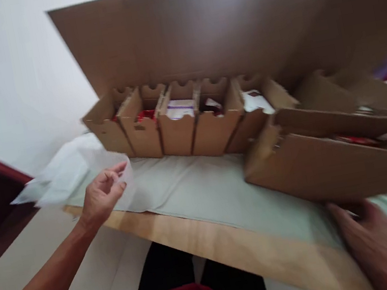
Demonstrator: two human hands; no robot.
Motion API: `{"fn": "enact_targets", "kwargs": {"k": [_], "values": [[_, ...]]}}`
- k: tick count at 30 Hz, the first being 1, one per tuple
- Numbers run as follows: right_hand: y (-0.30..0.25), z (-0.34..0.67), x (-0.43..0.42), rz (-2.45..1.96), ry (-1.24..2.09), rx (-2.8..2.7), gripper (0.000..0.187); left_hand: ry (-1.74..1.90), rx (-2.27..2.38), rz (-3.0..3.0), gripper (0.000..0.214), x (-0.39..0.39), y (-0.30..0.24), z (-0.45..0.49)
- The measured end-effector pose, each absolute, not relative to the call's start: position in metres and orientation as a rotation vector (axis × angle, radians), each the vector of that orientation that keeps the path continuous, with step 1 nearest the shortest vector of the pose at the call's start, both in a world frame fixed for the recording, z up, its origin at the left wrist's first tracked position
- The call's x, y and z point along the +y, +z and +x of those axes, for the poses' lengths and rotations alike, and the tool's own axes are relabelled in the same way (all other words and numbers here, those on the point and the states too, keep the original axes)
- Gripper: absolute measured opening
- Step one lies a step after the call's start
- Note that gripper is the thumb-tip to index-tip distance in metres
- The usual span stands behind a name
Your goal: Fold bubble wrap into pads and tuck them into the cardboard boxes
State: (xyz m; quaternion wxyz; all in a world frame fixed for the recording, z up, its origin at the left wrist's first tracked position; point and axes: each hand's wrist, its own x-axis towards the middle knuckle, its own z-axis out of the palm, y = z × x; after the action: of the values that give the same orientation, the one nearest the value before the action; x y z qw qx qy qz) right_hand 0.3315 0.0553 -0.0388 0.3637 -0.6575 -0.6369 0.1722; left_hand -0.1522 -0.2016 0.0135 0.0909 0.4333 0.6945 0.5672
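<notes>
My left hand (102, 193) pinches the edge of a thin, see-through white plastic bag (128, 179) above the left part of the table. More of the same white bags (65, 165) lie in a loose heap behind it. At the lower right, my right hand (373, 238) is smeared by motion, low beside the near wall of a long cardboard bin (335, 165). Its fingers are curled, with something small and dark between them that I cannot make out. Inside that bin a red item (355, 140) shows.
Several open cardboard bins (178, 132) stand in a row, holding red, white and dark packets. A tall cardboard panel (195, 29) rises behind them. Pale cloth (192, 180) covers the wooden table, whose bare front edge (195, 237) is close to my body.
</notes>
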Motion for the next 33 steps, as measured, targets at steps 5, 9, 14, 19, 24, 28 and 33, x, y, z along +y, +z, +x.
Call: {"fn": "enact_targets", "kwargs": {"k": [5, 9, 14, 19, 24, 28, 33], "values": [[-0.051, 0.365, 0.054, -1.582, 0.641, -1.577, 0.034, 0.996, 1.464, 2.237, 0.016, -0.166, -0.004, -0.049], [-0.064, 0.370, 0.053, -1.481, 0.618, -1.600, 0.041, 0.599, 1.125, 2.597, 0.022, -0.146, -0.011, -0.022], [-0.072, 0.372, 0.042, -1.471, 0.534, -1.644, 0.048, 0.488, 1.390, 2.496, 0.020, -0.161, -0.016, -0.056], [-0.064, 0.363, 0.016, -1.332, 0.091, -1.611, 0.041, 0.713, 1.707, 2.260, 0.014, -0.193, -0.015, -0.075], [-0.051, 0.304, -0.024, -0.936, 0.158, -2.041, 0.027, 0.806, 1.773, 2.118, 0.012, -0.196, -0.012, -0.063], [-0.043, 0.235, -0.033, -0.572, 0.298, -2.385, 0.027, 0.775, 1.737, 2.049, 0.021, -0.195, -0.007, -0.063], [-0.050, 0.187, -0.031, -0.414, 0.319, -2.524, 0.013, 0.683, 1.747, 1.748, 0.034, -0.203, -0.008, -0.074]]}}
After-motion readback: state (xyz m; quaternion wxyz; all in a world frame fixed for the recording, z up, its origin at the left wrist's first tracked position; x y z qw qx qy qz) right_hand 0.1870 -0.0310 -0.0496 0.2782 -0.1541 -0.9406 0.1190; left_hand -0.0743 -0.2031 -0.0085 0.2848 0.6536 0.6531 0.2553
